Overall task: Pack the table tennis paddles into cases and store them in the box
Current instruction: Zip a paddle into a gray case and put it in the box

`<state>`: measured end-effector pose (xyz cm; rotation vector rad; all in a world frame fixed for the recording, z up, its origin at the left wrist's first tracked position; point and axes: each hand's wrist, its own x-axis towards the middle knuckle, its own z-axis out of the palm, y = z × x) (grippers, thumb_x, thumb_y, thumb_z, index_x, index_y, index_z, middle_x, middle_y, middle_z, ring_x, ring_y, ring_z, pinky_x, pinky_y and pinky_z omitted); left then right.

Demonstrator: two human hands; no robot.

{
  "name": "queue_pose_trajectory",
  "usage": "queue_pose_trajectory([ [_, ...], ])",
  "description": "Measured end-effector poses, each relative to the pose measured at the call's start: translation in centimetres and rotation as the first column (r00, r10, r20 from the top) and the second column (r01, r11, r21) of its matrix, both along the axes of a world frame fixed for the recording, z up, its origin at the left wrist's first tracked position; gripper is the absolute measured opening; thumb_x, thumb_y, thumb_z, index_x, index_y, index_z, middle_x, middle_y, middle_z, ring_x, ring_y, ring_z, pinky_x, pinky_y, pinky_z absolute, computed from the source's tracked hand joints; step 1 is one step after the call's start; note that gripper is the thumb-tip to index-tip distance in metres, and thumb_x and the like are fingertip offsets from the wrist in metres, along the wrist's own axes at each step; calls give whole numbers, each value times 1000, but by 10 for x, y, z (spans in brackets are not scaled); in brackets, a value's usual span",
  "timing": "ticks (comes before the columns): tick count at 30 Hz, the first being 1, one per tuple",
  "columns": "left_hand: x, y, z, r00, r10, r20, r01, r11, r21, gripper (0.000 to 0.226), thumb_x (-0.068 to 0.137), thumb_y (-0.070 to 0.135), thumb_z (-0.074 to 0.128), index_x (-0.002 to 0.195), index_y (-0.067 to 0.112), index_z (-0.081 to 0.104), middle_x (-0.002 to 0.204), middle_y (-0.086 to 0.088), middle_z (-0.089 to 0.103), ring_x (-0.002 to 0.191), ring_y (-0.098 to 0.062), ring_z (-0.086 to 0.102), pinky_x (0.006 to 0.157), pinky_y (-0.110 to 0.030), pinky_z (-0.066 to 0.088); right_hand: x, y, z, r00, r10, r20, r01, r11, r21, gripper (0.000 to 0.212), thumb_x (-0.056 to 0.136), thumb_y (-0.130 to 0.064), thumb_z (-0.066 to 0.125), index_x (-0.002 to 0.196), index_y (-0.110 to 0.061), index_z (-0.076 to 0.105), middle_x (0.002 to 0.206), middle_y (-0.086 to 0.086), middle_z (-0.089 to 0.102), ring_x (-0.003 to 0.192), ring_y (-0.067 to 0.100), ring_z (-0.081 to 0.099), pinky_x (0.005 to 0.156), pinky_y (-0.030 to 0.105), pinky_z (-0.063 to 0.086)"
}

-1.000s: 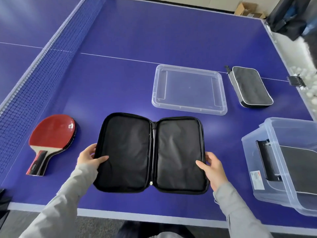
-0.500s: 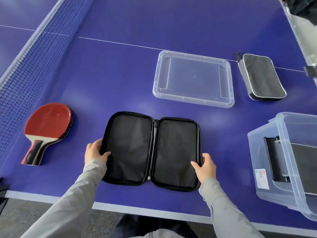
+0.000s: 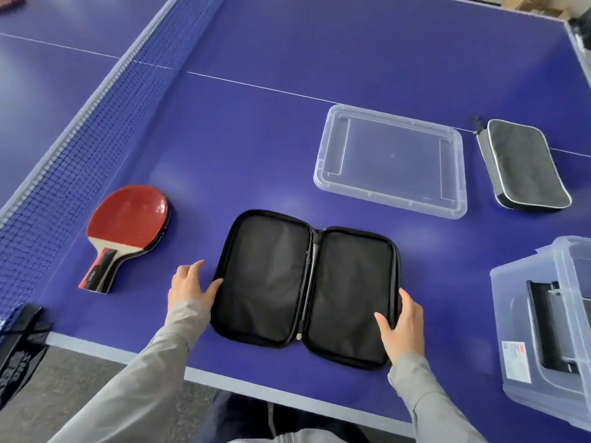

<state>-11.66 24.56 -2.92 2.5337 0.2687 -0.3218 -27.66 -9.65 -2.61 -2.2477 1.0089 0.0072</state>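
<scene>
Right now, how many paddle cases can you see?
3: an open case between the hands, a zipped case right of the lid, and one in the box. More may be hidden there.

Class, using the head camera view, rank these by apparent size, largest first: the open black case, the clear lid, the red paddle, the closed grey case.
1. Open black case
2. Clear lid, lying farther off, so unsure
3. Closed grey case and red paddle: too alike to rank
</scene>
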Motion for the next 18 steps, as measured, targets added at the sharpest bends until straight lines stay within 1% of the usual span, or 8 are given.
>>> queue_pose_trajectory([
  [2, 1, 19, 6, 998, -21, 51, 16, 995, 102, 59, 83, 35, 68, 133, 13, 48, 126, -8, 48, 118, -29, 45, 98, -45, 38, 1, 1, 1, 1000, -4, -3, 4, 1000, -6, 68, 82, -12, 70, 140, -6, 36, 134, 17, 43, 128, 31, 39, 103, 44, 39],
  [4, 6, 41, 13, 994, -19, 106, 0, 984, 181, 60, 83, 35, 68, 134, 11, 47, 129, -10, 47, 118, -31, 42, 96, -47, 35, 1, 2, 2, 1000, -23, -15, 23, 1000, -18, 68, 82, -12, 71, 140, -5, 36, 135, 20, 42, 128, 33, 37, 103, 45, 38],
  [7, 18, 82, 22, 976, 10, 216, -62, 971, 232, 64, 78, 29, 74, 132, 6, 49, 132, -16, 46, 119, -38, 41, 95, -54, 33, 1, 6, 2, 996, -84, -35, 84, 996, -11, 70, 82, -12, 71, 141, -4, 34, 137, 21, 41, 128, 35, 39, 103, 49, 37],
  [9, 28, 109, 26, 964, 76, 256, -138, 962, 236, 68, 75, 28, 77, 132, 5, 48, 134, -18, 44, 122, -40, 38, 96, -55, 31, 2, 10, 1, 990, -132, -48, 132, 991, -16, 70, 81, -13, 71, 141, -4, 35, 137, 22, 41, 126, 36, 40, 101, 50, 38],
  [11, 41, 134, 27, 962, 164, 219, -213, 950, 227, 75, 73, 31, 78, 135, 6, 43, 136, -18, 41, 123, -40, 36, 97, -55, 30, 4, 15, 2, 983, -172, -66, 169, 985, -44, 70, 81, -13, 72, 140, -5, 36, 136, 22, 42, 125, 36, 41, 99, 51, 37],
  [14, 58, 157, 25, 974, 221, 40, -225, 949, 222, 83, 72, 39, 77, 138, 7, 37, 136, -19, 41, 125, -40, 36, 100, -55, 30, 7, 23, 0, 971, -209, -113, 201, 976, -82, 69, 80, -13, 73, 138, -3, 37, 134, 24, 44, 125, 38, 40, 98, 53, 36],
  [16, 66, 163, 19, 973, 220, -64, -206, 963, 174, 78, 72, 39, 77, 134, 6, 42, 130, -19, 45, 124, -39, 40, 99, -52, 33, 6, 27, 2, 963, -220, -153, 206, 973, -107, 70, 79, -13, 73, 138, -2, 38, 134, 26, 43, 126, 41, 39, 99, 55, 36],
  [18, 71, 169, 12, 971, 203, -127, -189, 975, 116, 66, 72, 34, 78, 123, 3, 50, 121, -20, 49, 117, -39, 44, 97, -49, 39, 8, 34, 3, 951, -235, -201, 209, 968, -140, 71, 79, -16, 73, 139, -4, 37, 135, 24, 42, 126, 40, 39, 98, 58, 37],
])
